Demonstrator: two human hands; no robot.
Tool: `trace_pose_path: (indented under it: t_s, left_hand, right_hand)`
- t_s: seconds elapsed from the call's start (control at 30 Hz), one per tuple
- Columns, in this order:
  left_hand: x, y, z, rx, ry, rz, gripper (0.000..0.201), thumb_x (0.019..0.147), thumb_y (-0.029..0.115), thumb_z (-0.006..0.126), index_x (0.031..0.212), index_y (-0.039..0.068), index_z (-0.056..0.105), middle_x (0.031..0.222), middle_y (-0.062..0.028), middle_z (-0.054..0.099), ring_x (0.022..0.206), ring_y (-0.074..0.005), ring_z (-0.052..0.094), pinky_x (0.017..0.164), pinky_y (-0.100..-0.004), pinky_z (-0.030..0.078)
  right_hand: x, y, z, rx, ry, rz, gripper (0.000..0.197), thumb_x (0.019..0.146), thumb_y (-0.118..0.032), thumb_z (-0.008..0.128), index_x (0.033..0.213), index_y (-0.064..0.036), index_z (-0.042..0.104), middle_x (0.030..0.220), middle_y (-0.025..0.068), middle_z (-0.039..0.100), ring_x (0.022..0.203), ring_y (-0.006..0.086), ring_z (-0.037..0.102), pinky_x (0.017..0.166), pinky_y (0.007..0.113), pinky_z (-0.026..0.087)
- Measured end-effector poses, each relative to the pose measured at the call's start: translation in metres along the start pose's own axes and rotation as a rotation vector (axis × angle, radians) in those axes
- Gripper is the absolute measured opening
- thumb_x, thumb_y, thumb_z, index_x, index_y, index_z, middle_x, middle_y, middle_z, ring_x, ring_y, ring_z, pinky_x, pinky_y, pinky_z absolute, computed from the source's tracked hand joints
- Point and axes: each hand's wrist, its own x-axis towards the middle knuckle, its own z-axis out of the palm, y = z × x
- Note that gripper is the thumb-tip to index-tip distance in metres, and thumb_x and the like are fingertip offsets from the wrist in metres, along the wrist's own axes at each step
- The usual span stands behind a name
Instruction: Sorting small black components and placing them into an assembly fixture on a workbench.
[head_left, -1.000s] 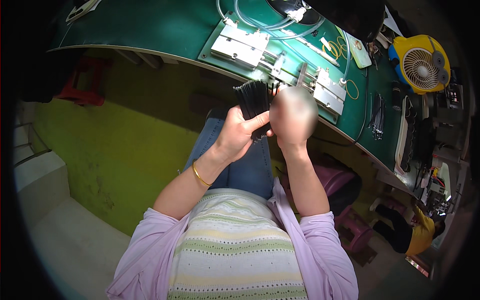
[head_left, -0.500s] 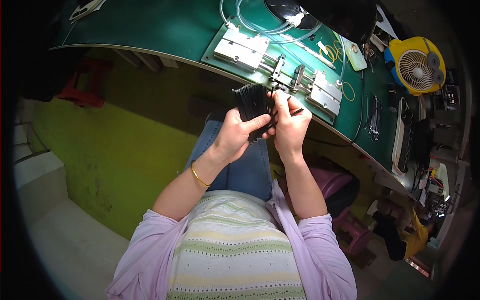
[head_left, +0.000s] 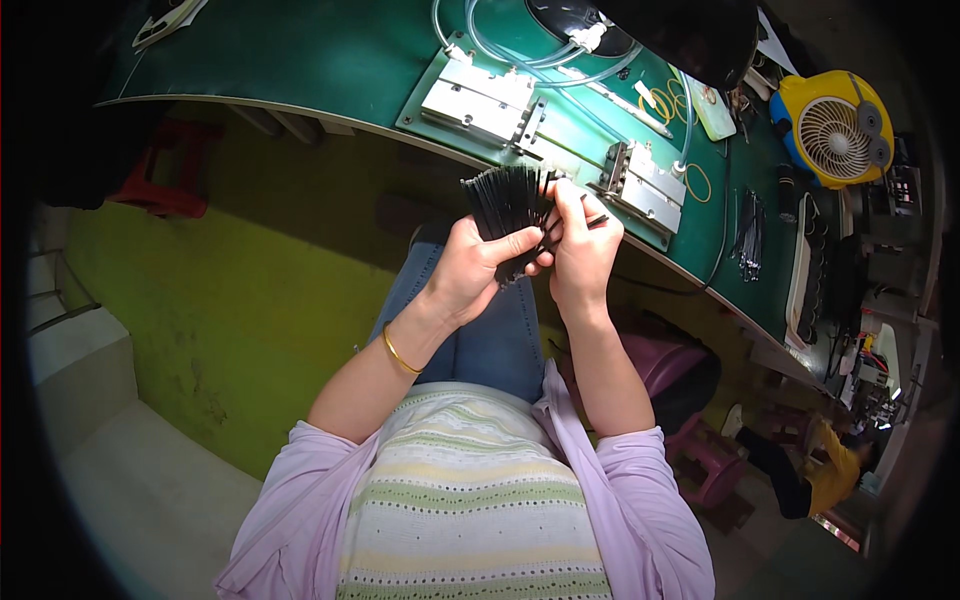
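Thin black strand bundle [head_left: 500,205] is gripped above the blue denim lap [head_left: 490,345] by the left hand [head_left: 472,265]; a black strand [head_left: 598,221] is pinched by the right hand [head_left: 583,250]. Seemingly light, springy; best held mid-length.

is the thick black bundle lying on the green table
No, the left hand holds the thick black bundle up above the person's jeans.

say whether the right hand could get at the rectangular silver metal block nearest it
Likely yes: the right hand appears close to the silver block, with no obstacle visible between them, though its fingers seem busy with thin black strips.
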Motion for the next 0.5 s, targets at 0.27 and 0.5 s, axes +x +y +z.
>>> trace_pose_path:
  t_s: [0.27, 0.5]
  left_hand:
    - [0.0022, -0.0039, 0.003, -0.004, -0.015, 0.011, 0.017, 0.081, 0.004, 0.055, 0.097, -0.001, 0.053, 0.084, -0.0062, 0.057, 0.068, -0.0128, 0.056, 0.057, -0.0242, 0.047]
    - [-0.0029, -0.0017, 0.004, -0.017, -0.021, 0.018, 0.017, 0.08, 0.003, 0.055, 0.096, -0.001, 0.053, 0.084, -0.0055, 0.057, 0.068, -0.0126, 0.056, 0.057, -0.0239, 0.046]
  right_hand:
    - [0.0, -0.0034, -0.0019, 0.049, 0.01, 0.086, 0.021, 0.083, -0.015, 0.054, 0.073, 0.0025, 0.059, 0.051, 0.0007, 0.048, 0.03, 0.0042, 0.036, 0.025, 0.019, 0.029]
    - [-0.0062, -0.0069, -0.0006, -0.047, 0.0, 0.051, 0.022, 0.083, -0.02, 0.056, 0.072, -0.0003, 0.058, 0.053, 0.0, 0.047, 0.031, 0.0032, 0.034, 0.026, 0.019, 0.031]
